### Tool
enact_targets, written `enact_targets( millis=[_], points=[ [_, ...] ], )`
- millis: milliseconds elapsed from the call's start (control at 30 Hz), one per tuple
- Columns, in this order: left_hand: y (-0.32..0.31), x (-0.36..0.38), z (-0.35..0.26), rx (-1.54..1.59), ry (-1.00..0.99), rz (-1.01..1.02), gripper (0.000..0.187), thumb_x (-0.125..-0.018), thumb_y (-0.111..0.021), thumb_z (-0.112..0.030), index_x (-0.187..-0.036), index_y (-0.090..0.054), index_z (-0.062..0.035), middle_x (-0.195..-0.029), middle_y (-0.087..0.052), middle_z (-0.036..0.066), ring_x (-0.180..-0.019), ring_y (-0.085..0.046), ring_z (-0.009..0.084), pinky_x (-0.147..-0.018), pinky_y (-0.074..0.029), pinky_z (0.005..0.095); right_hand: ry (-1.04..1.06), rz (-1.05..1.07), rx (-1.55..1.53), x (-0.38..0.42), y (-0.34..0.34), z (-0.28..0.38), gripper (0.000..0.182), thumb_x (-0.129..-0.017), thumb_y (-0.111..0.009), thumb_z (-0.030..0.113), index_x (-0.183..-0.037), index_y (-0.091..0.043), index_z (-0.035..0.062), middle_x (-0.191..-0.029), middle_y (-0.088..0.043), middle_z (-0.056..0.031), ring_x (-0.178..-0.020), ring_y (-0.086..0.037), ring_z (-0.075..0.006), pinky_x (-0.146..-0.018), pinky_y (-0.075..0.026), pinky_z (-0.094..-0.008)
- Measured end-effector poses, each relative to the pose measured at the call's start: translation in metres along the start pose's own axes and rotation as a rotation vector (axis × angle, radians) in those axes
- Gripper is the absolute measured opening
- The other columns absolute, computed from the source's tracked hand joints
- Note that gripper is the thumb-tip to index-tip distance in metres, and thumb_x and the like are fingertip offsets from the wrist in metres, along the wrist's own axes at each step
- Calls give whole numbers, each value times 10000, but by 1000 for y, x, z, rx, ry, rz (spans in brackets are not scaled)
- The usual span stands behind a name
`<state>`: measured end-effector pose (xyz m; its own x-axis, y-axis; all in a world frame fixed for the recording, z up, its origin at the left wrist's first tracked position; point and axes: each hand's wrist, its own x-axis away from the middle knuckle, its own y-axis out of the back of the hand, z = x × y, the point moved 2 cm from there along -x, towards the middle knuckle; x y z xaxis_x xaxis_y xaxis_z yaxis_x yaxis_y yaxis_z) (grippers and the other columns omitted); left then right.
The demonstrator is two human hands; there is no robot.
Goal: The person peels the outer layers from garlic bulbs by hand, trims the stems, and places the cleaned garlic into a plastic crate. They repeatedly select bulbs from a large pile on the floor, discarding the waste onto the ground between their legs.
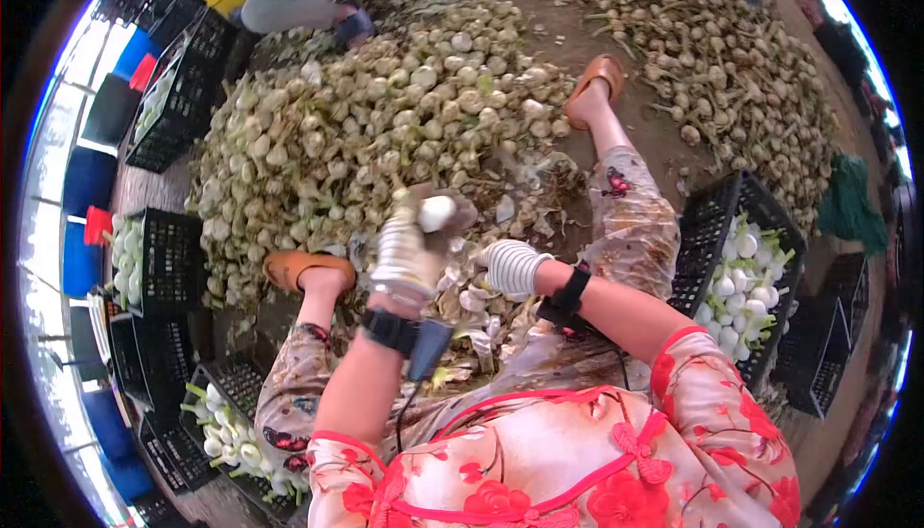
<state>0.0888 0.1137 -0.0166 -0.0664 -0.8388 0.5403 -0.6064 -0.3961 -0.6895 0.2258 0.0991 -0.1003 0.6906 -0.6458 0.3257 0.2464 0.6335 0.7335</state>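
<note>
My left hand (pixel 414 244), in a dirty white glove, is raised over the pile between my legs. Its blurred fingers are closed around a smooth white bulb (pixel 436 212). Just to the right is my right hand (pixel 512 268) in a striped glove, its fingers curled inward and pointing left; anything inside them is hidden. Beneath both hands lie loose peelings and bulb scraps (pixel 472 302). A large heap of unpeeled bulbs (pixel 337 133) spreads ahead of them.
Black crates of white bulbs stand at right (pixel 707 230), left (pixel 171 258) and lower left (pixel 236 379). Empty black crates (pixel 823 335) are at far right. Another bulb heap (pixel 722 56) lies upper right. Another person's leg (pixel 308 3) shows at the top. My orange shoes (pixel 597 80) flank the near heap.
</note>
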Motion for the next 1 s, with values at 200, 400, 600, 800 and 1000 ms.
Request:
enact_targets(
  millis=[200,400,600,800,1000],
  points=[
    [-151,68,73,-144,251,579,551,-812,-554,-448,-1179,-439,-53,-1096,-525,72,-983,-514,192,-853,-424,333,-175,7,-122,-19,-11,-67,303,-796,-524,222,-1029,-555,31,-955,-564,-180,-873,-556,-288,-770,-446,-387],
    [-54,-20,54,-407,-15,189,617,-810,-595,-326,-1278,-328,-26,-1188,-469,119,-1055,-487,211,-896,-414,360,-564,-277,-1,-66,99,-131,384,-796,-532,221,-1136,-488,48,-1175,-485,-170,-1050,-502,-286,-859,-422,-405],
    [48,-60,47,-458,109,-42,392,-852,-548,-188,-1180,-436,-5,-1045,-568,107,-894,-576,181,-750,-496,293,-664,-234,389,-142,140,-214,458,-778,-447,130,-1236,-435,132,-1295,-400,-155,-1117,-464,-317,-896,-397,-445],
    [65,-72,40,-452,224,-76,397,-850,-551,-204,-1175,-452,0,-1038,-577,98,-907,-577,184,-758,-494,303,-789,-118,479,-150,158,-234,423,-744,-587,211,-1159,-509,182,-1115,-550,-122,-1022,-532,-291,-819,-450,-404],
    [53,-68,31,-606,-64,111,641,-837,-567,-238,-1343,-241,-16,-1313,-365,147,-1107,-468,194,-894,-416,299,-359,-538,-981,-140,108,-227,329,-738,-569,2,-1064,-556,48,-861,-613,-78,-671,-577,-168,-564,-502,-286]
  ],
)
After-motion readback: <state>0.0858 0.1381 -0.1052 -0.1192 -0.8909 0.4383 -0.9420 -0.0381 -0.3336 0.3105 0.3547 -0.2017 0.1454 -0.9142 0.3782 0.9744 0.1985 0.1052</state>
